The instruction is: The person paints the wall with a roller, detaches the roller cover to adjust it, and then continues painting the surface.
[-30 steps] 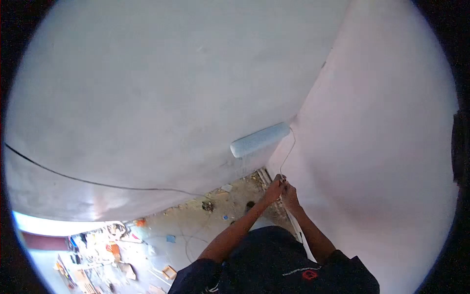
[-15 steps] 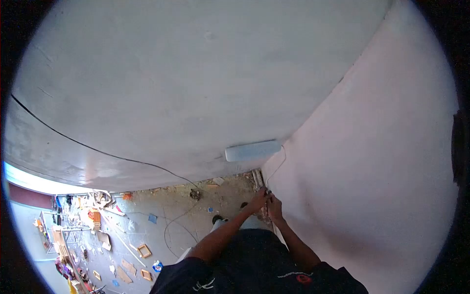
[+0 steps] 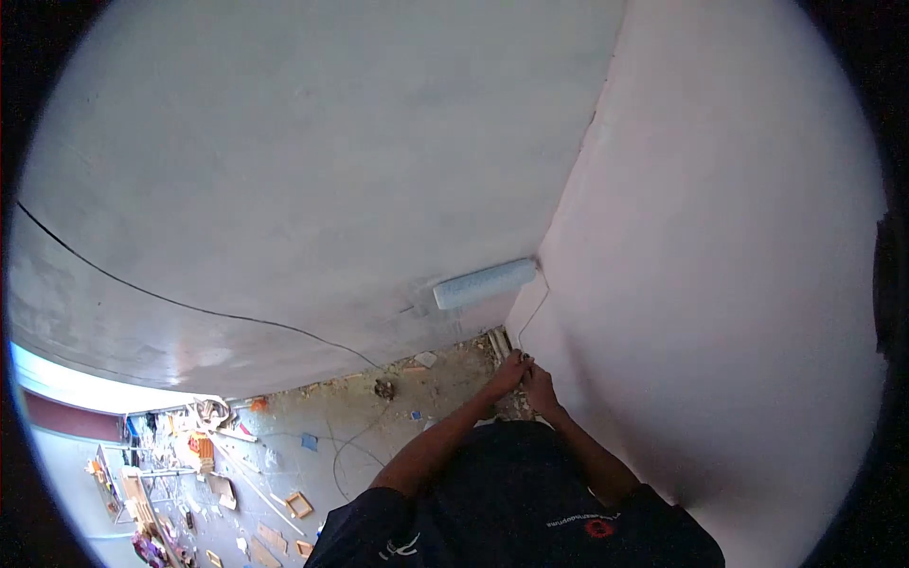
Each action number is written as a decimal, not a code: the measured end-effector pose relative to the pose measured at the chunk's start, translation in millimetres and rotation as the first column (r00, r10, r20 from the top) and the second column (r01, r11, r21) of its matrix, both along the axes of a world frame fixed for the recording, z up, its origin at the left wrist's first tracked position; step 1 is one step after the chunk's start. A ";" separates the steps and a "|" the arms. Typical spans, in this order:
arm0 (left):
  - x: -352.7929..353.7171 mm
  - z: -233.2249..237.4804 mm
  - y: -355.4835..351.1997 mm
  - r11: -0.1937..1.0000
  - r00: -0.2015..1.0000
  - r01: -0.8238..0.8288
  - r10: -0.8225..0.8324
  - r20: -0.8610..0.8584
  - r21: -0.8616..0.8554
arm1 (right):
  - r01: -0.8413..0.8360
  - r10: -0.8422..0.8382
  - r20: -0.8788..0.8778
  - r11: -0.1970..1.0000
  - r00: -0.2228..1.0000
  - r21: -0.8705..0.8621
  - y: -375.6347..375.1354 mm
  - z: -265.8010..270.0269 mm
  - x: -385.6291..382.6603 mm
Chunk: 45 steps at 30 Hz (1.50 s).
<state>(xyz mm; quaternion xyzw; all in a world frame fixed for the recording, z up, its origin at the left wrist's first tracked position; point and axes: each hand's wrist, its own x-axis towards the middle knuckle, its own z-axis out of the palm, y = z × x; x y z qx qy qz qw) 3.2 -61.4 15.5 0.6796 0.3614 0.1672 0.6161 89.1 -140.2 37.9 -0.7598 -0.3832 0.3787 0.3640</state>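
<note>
Item: paint roller (image 3: pixel 485 283), pale blue sleeve, lying flat against the grey wall (image 3: pixel 312 161) just above and a little left of my hands, its right end close to the corner where the pinkish wall (image 3: pixel 720 284) begins. Its thin wire arm (image 3: pixel 532 317) bends down from that end into my grip. Left hand (image 3: pixel 508 372) and right hand (image 3: pixel 542 388): both closed tight around the handle, touching each other, with the handle itself hidden inside the fingers. A black cable (image 3: pixel 189 308) crosses the grey wall well to the left of my grip. Below my hands: the floor (image 3: pixel 379 426), with pale strips (image 3: pixel 499 341) at the foot of the corner, a blue scrap (image 3: pixel 310 441) and wooden frames (image 3: pixel 300 505) further left.
</note>
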 end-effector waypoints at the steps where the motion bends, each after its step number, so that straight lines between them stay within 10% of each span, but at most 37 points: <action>1: 4.3 -32.9 -0.3 1.000 0.998 0.001 -0.001 0.063 -0.010 | -0.006 0.005 0.041 1.000 0.999 0.024 2.2 -1.1 1.4; 9: 4.4 41.9 -0.5 0.997 0.995 -0.065 0.063 0.080 0.029 | -0.007 -0.013 0.088 0.974 0.996 0.224 -2.7 18.5 -5.0; 12: 3.8 49.2 0.4 0.997 0.998 -0.057 0.057 -0.005 0.051 | -0.017 0.019 0.093 1.000 0.995 -0.021 0.3 51.8 -4.1; 23: -2.1 -8.4 -0.5 0.889 0.996 -0.010 0.048 0.072 -0.457 | -0.133 0.098 0.278 0.985 0.956 0.110 -6.2 -35.5 -5.3; 26: -8.8 -4.8 0.4 0.996 1.000 -0.030 0.030 0.003 -0.087 | -0.041 0.034 0.208 0.999 0.978 0.029 -1.1 38.8 -17.4; 32: -11.4 108.0 15.2 0.986 0.988 -0.106 0.089 0.130 0.128 | 0.041 -0.046 0.052 0.995 0.998 0.093 21.7 74.9 -17.7; 41: -14.9 73.0 3.8 0.977 0.998 0.006 0.007 0.062 -0.212 | -0.067 0.067 0.163 0.998 0.984 -0.006 7.4 3.9 -8.1; 45: 3.0 -42.2 0.0 0.958 0.993 -0.052 0.080 0.087 -0.283 | -0.133 0.079 0.280 0.975 0.957 0.179 -4.2 -18.6 -10.0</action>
